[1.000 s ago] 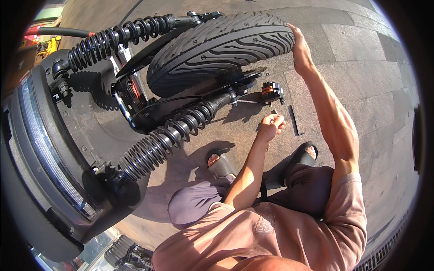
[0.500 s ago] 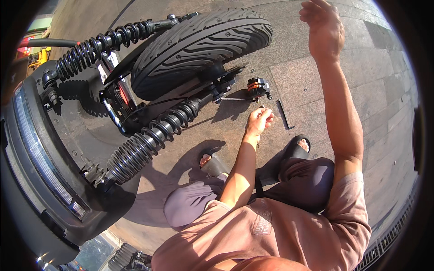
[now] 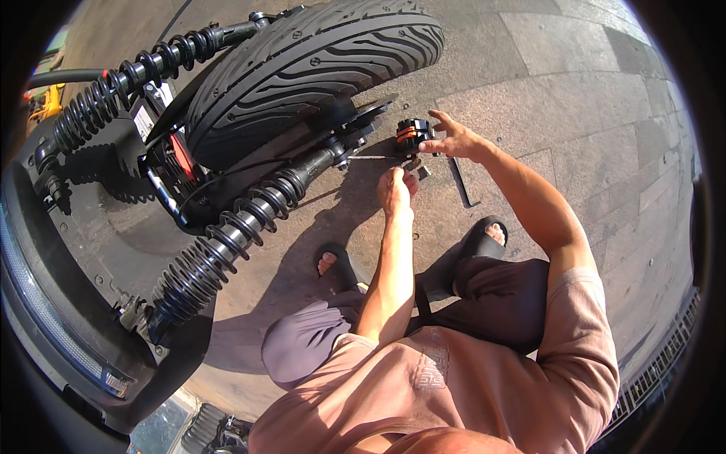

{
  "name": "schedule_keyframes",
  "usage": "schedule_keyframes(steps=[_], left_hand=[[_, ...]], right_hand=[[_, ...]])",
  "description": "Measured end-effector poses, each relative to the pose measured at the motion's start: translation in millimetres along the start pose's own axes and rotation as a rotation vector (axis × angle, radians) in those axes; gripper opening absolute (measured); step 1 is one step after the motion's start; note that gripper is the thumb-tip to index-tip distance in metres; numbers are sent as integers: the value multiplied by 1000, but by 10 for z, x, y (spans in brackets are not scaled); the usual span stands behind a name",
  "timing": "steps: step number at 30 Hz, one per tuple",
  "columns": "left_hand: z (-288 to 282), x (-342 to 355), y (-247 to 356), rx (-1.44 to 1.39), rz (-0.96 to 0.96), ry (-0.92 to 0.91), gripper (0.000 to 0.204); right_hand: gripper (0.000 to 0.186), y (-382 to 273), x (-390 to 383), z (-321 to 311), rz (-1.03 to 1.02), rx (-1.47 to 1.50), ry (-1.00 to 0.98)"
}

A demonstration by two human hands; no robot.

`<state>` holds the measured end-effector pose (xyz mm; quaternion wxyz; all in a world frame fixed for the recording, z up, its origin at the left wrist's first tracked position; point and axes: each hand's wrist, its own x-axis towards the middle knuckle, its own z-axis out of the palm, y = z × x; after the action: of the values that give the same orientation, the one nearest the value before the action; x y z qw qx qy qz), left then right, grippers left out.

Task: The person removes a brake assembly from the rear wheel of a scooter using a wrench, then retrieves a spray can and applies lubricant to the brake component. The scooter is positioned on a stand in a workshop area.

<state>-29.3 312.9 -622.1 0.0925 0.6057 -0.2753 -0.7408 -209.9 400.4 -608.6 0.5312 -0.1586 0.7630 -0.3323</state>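
Observation:
A black brake caliper (image 3: pixel 413 135) with an orange stripe stands on the paving, joined to the wheel side by a thin cable (image 3: pixel 372 157). Just below it, my left hand (image 3: pixel 396 191) is closed in a pinch; a small grey metal piece (image 3: pixel 423 173) shows at its fingertips. My right hand (image 3: pixel 457 141) has come in from the right, fingers apart, its thumb at the caliper's right edge and its index finger extended past the top. Between my right hand and my feet lies a black L-shaped hex key (image 3: pixel 462 184).
To the left, a scooter's front end presents its tyre (image 3: pixel 318 64) and two coil-spring shock absorbers (image 3: pixel 227 240). A dark body panel (image 3: pixel 98 234) carries a long lamp strip. My sandalled feet (image 3: pixel 488 233) rest on stone paving. Grating (image 3: pixel 654 359) runs along the lower right.
My right hand has dropped from high at the upper right to the caliper. My left hand has moved closer beneath it. The whole view has shifted slightly.

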Motion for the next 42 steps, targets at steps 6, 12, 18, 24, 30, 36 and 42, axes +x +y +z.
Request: schedule_keyframes(steps=[6, 12, 18, 24, 30, 36, 42], left_hand=[[3, 34, -75, -14, -50, 7, 35], [31, -59, -54, -98, -221, -71, 67], [175, -330, -33, -223, -462, -316, 111], [253, -347, -155, -715, -356, -654, 70], [203, -256, -219, -686, -259, -764, 60], [204, -214, -194, -668, -214, -864, 62], [230, -80, -241, -604, -172, -865, 63]], right_hand=[[95, -24, 162, 279, -52, -5, 108], [68, -51, -17, 344, -131, 57, 254], [77, 40, -499, 497, -102, 163, 313], [72, 106, -828, 692, -292, 364, 300], [74, 88, -908, 624, -282, 363, 283], [76, 145, -927, 560, -319, 259, 317], [76, 222, -865, 474, -338, 70, 354]])
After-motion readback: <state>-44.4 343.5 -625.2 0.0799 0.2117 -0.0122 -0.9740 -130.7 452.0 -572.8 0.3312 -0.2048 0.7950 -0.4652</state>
